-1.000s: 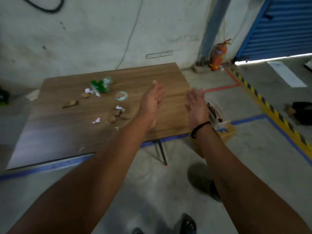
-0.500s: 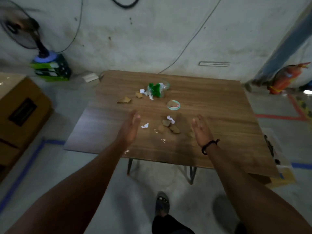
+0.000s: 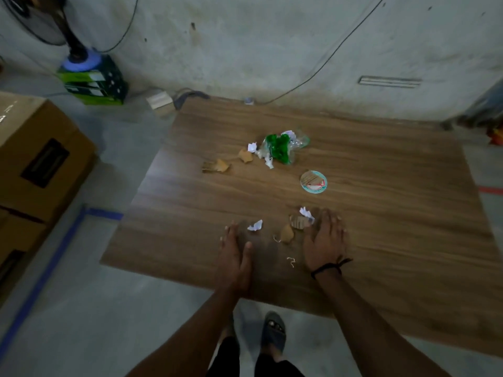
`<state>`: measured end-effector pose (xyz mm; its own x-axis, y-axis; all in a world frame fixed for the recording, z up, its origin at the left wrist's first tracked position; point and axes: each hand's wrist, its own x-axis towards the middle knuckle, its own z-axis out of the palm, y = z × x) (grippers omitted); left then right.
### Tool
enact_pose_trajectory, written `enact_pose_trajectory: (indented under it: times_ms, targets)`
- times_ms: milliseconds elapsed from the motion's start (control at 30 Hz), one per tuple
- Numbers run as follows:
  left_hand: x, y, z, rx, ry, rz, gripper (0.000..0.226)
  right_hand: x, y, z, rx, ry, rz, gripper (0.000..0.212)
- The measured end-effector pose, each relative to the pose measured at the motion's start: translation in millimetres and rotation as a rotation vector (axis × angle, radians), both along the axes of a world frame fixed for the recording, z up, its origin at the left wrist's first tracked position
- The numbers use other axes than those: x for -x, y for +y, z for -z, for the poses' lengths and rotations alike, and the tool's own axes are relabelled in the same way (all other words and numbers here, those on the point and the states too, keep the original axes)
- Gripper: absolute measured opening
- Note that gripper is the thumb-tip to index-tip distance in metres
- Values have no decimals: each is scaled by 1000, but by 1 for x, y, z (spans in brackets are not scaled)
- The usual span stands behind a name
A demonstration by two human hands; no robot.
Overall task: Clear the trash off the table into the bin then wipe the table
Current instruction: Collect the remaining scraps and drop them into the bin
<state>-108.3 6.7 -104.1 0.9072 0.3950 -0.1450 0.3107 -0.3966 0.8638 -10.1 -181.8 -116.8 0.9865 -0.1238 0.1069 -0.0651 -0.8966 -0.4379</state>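
Two open hands, the left hand point(image 3: 235, 257) and the right hand point(image 3: 325, 240), are down at the near part of the desk point(image 3: 381, 159), fingers point(image 3: 326, 217) straight and holding nothing, with torn scraps between them. Nearest is the brown cardboard scrap point(image 3: 298, 221), just left of the right hand's fingers and perhaps touching them; a white paper scrap point(image 3: 255, 225) lies just ahead of the left hand. Farther back, mid-desk, sit the green wrapper point(image 3: 280, 148) and the round lid point(image 3: 313, 182).

We see a wood-grain worktop point(image 3: 381, 186) with slight sheen, crumpled white paper scraps point(image 3: 255, 225), torn brown cardboard bits point(image 3: 298, 221), and a glossy clear-green plastic wrapper point(image 3: 280, 149).
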Motion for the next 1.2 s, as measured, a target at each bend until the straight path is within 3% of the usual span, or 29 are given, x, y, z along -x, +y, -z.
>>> enact_pose_trajectory:
  times_ms: [200, 367, 467, 633, 733, 867, 1033, 1200]
  targets:
    - [-61, -9, -11, 90, -128, 107, 44, -18, 78, 4, -65, -29, -136, 59]
    - [-112, -12, -23, 397, -193, 77, 52, -52, 107, -25, -785, 62, -107, 51]
    - [-128, 12, -31, 377, -253, 80, 61, -55, 90, -51, -922, 21, -102, 52]
    - [-152, 74, -34, 114, -286, -68, 54, -12, 45, -43, -625, -68, -141, 54]
    - [-176, 109, -16, -86, -163, -173, 58, 18, 56, -17, -409, -32, -30, 59]
    - [-185, 115, 0, -155, -73, -53, 61, 11, 103, 5, -171, 22, 95, 65]
    - [-172, 83, 8, -25, -122, 138, 66, -42, 164, -1, -210, -6, 110, 65]
    - [-168, 78, -3, -16, -220, 149, 60, -83, 162, -25, -450, -43, 98, 70]
